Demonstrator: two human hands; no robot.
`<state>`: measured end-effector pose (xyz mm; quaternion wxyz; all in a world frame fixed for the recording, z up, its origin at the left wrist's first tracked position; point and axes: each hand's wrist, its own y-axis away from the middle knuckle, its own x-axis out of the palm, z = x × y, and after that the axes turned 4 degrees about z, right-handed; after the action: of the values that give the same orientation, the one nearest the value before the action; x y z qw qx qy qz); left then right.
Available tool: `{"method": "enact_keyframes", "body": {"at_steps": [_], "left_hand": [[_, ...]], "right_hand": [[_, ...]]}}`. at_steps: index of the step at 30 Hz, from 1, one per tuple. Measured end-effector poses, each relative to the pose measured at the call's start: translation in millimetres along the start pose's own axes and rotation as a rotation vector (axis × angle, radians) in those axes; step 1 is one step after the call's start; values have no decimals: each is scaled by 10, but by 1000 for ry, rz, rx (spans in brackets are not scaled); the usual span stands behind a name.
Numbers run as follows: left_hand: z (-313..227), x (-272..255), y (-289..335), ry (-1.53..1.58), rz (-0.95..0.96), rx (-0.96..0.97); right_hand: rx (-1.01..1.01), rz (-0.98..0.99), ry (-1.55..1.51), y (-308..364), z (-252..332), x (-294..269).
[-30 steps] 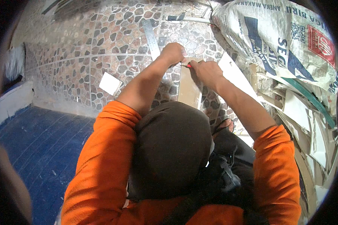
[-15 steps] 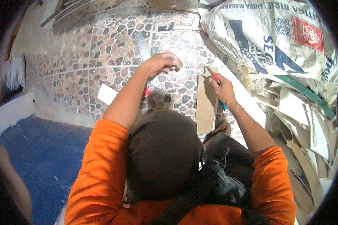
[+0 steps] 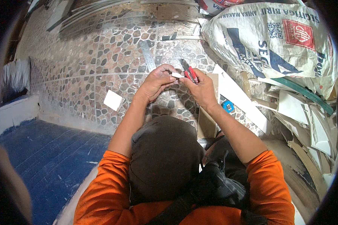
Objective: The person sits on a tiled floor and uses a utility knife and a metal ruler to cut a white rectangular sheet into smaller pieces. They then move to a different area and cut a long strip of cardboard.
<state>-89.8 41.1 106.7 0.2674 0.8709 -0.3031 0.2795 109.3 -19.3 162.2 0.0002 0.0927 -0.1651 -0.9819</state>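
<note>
My left hand (image 3: 157, 83) pinches a small white piece (image 3: 177, 75) between thumb and fingertips, above the pebble-patterned floor. Closed around a red-handled hand tool (image 3: 192, 73) with a dark, tapering tip, my right hand (image 3: 203, 89) is beside it; its thumb reaches the white piece. The tool points up and away; its exact kind is unclear. Beneath my right hand and forearm lies a brown board (image 3: 207, 125), partly hidden. A metal ruler (image 3: 148, 57) lies just beyond my left hand. To the left of that forearm is a white square piece (image 3: 113, 100).
A long white panel (image 3: 241, 98) and a blue tape measure (image 3: 228, 106) lie on the right. Behind them are a large printed sack (image 3: 266, 45) and a heap of white offcuts (image 3: 308, 120). Thin strips (image 3: 90, 15) lie far left. A blue surface (image 3: 52, 161) spans the near left.
My right hand has moved left off the brown board with the tool and met my left hand. The white piece now shows between them. The view has shifted slightly, and the tape measure is more visible.
</note>
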Motion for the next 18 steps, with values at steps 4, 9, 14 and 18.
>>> {"method": "enact_keyframes", "body": {"at_steps": [4, 9, 14, 18], "left_hand": [[-79, 167, 83, 246, -17, 62], [207, 68, 232, 174, -131, 96], [209, -334, 424, 112, -321, 70], [-102, -884, 729, -235, -545, -66]], "right_hand": [[-484, -79, 365, 13, -124, 18], [-297, -36, 254, 51, -238, 179], [63, -74, 79, 0, -330, 247], [93, 9, 309, 27, -464, 47]]}}
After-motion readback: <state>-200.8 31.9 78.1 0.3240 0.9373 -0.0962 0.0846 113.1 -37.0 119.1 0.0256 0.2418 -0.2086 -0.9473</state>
